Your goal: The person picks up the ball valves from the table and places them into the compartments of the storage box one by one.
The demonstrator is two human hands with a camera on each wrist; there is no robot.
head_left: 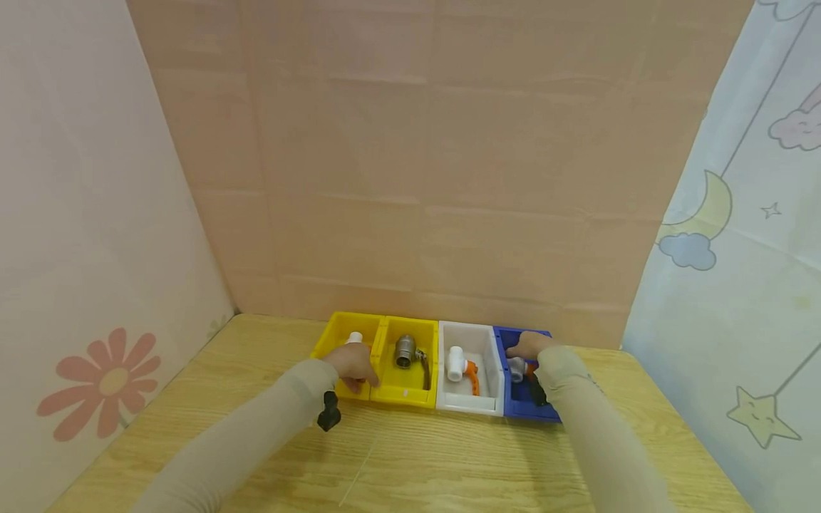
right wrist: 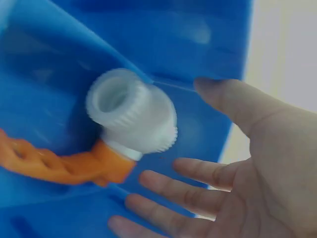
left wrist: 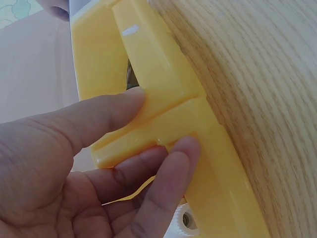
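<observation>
Four-in-a-row bins stand on the table: a left yellow bin (head_left: 327, 335), a second yellow bin (head_left: 413, 399), a white bin (head_left: 471, 404) and a blue bin (head_left: 532, 410). My left hand (head_left: 351, 362) pinches the adjoining walls of the two yellow bins, its thumb (left wrist: 124, 106) on one side and fingers on the other. Below those fingers shows part of a white ribbed plastic fitting (left wrist: 181, 220). Over the blue bin is my right hand (right wrist: 247, 168), fingers spread and holding nothing. Beside its fingertips lies a white plastic valve (right wrist: 143, 116) with an orange handle (right wrist: 54, 166).
A metal cylindrical fitting (head_left: 405, 350) with a brownish curved strip lies in the second yellow bin. Another white valve (head_left: 455, 363) with an orange handle is in the white bin. A brown paper-like wall (head_left: 423, 178) rises behind the bins on the wooden table (head_left: 417, 463).
</observation>
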